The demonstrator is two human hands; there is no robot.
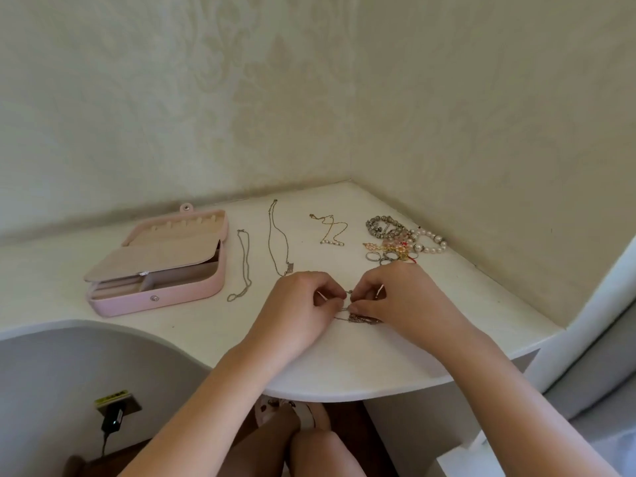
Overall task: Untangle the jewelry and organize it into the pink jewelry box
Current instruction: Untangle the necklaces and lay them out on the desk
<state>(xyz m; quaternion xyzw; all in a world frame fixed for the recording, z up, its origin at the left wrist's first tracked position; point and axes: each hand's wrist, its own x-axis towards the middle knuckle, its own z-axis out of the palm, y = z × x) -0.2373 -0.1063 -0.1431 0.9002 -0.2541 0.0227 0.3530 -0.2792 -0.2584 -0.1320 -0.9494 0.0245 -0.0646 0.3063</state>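
Your left hand (303,297) and right hand (395,297) each had a pinching grip on the thin tangled silver chain (361,319), low over the white worktop (344,366), well right of the open pink jewelry box (137,302). It looked light, limp and kink-prone — better teased at the knot's loose loops than tugged — and no writing was legible.

White corner worktop (344,366): open pink jewelry box (137,301) at left, then silver chain (243,266), pendant chain (278,235), pearl-set gold chain (329,230), a heap of bracelets and rings (402,241) at right, tangled chain (361,319) in front.
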